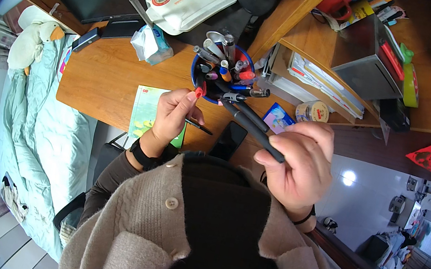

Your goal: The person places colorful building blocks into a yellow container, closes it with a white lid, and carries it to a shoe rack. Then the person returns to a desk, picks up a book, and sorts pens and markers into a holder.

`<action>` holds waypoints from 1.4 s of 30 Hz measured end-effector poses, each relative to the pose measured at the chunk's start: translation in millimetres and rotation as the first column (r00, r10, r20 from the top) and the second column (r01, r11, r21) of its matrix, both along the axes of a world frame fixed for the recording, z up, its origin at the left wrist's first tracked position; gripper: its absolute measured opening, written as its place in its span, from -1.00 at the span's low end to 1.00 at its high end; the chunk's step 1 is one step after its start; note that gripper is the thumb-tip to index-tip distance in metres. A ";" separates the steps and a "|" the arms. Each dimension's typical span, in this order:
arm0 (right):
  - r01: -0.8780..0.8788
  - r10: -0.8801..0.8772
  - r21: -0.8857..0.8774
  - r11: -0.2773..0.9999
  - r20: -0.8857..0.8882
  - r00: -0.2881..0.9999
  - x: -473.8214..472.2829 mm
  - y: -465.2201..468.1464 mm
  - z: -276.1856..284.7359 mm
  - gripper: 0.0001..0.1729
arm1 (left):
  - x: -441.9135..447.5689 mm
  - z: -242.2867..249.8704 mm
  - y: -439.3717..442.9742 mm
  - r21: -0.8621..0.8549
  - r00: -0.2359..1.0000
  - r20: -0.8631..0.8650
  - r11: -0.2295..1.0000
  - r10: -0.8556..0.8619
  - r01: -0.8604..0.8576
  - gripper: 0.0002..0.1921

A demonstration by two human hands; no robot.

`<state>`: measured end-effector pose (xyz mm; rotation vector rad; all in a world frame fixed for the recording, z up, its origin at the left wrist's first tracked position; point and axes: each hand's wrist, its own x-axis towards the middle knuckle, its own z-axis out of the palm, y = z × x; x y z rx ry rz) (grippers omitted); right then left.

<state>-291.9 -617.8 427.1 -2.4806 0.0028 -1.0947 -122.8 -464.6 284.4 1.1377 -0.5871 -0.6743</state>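
Pens and markers crowd a round pen holder with a blue rim [194,73] on the wooden desk. At its near edge my left hand [174,113] pinches the red end of a dark pen [200,90], whose far part lies over the holder. Dark pens [258,129] are gripped at one end by my right hand [300,162]; they point up and left towards the holder's near right side. A thin black pen [199,127] shows just right of my left fingers; whether they hold it I cannot tell.
A green illustrated booklet [143,112] lies under my left hand, and a black phone [229,140] lies between my hands. Behind are a tissue pack [154,45] and a white router [194,0]. A round jar [313,111] and a blue packet [278,118] sit at right.
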 end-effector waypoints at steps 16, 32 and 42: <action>0.078 -0.089 -0.102 0.992 -0.112 0.990 26.9 5.3 -8.5 -0.21 | -4.0 5.6 -1.5 0.021 0.991 0.132 0.999 -0.028 0.025 -0.63; 0.056 -0.224 0.751 0.658 0.124 0.967 13.3 -19.9 -9.5 -0.76 | -4.7 1.7 -2.6 -0.032 0.995 -0.052 0.996 -0.081 0.079 -0.58; 0.169 -0.253 0.536 0.827 0.086 0.964 7.4 -15.0 -3.5 -0.81 | -6.5 4.0 -3.2 -0.018 0.997 -0.025 0.997 -0.075 0.075 -0.59</action>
